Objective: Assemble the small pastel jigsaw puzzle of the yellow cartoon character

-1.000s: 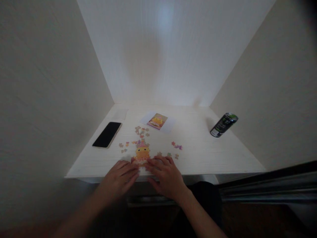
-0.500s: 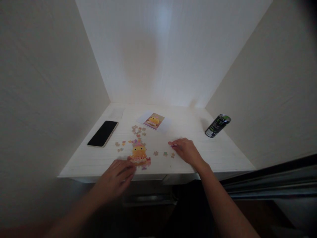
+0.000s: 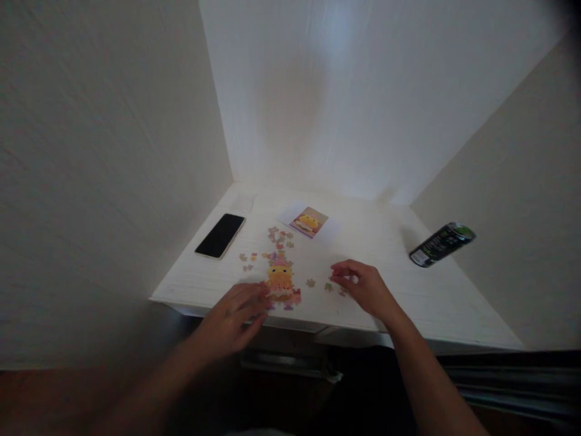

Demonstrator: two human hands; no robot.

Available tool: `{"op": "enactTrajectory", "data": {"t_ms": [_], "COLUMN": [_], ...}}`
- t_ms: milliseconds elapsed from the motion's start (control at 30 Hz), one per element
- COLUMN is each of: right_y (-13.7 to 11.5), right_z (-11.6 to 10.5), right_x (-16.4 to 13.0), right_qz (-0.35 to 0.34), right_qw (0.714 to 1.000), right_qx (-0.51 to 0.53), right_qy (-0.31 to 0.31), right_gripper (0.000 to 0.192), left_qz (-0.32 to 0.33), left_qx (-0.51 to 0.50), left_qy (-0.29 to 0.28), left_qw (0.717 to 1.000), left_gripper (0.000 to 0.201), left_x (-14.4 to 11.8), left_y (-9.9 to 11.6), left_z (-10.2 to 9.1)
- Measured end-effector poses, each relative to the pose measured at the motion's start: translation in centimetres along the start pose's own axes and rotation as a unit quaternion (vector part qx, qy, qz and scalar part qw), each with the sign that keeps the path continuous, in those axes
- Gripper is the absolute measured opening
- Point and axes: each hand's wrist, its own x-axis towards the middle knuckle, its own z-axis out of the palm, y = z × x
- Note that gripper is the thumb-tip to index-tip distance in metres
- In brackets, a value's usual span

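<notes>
A partly joined jigsaw puzzle with a yellow figure lies near the table's front edge. My left hand is at its lower left side, fingertips resting on that edge and thumb apart. To the right, my right hand pinches a small reddish puzzle piece just over the table; the fingers partly hide it. Loose pieces lie below and beside it, among them a greenish puzzle piece and a pale puzzle piece. Several more loose pieces are spread above the joined part.
A picture card showing the yellow figure lies on white paper at the back. On the left is a black-screened phone, with a clear plastic wrapper behind it. A dark drink can stands at the right. Walls enclose the white table.
The camera view has turned left, so everything appears farther right. My right hand has lifted slightly with the piece and come closer to the loose pieces below it. My left hand stays by the puzzle.
</notes>
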Motion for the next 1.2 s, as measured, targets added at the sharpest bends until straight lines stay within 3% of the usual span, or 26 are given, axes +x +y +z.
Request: {"op": "enactTrajectory", "data": {"t_ms": [200,367,567,900,1100,1200], "right_y": [-6.7,-6.9,-6.5,-5.6,-5.6,-3.4], "right_z": [6.8,9.3,9.4,9.7,9.4,6.4], "right_x": [-1.3,-2.0,-2.2,-4.3,-5.5,-5.0], "right_qz": [-0.080,-0.061,-0.119,-0.225,-0.214,-0.148], "right_qw": [0.993,0.997,0.990,0.958,0.954,0.967], "right_qx": [0.031,0.002,-0.036,-0.177,-0.210,-0.191], "right_qy": [-0.077,-0.056,-0.060,-0.021,-0.012,0.077], "right_gripper": [0.012,0.016,0.012,0.031,0.044,0.033], "left_qz": [0.013,0.015,0.012,0.000,-0.007,0.001], "left_qx": [-0.010,-0.013,-0.017,-0.038,-0.031,-0.023], "left_qy": [-0.042,-0.048,-0.039,-0.046,-0.060,-0.059], "left_qw": [0.999,0.999,0.999,0.998,0.998,0.998], "left_gripper": [0.030,0.034,0.036,0.031,0.033,0.028], "left_x": [-0.1,-0.4,-0.7,-0.6,-0.3,0.1], "left_y": [-0.9,-1.3,-1.5,-1.5,-1.4,-1.5], "left_z": [0.6,0.7,1.0,1.2,1.2,1.1]}}
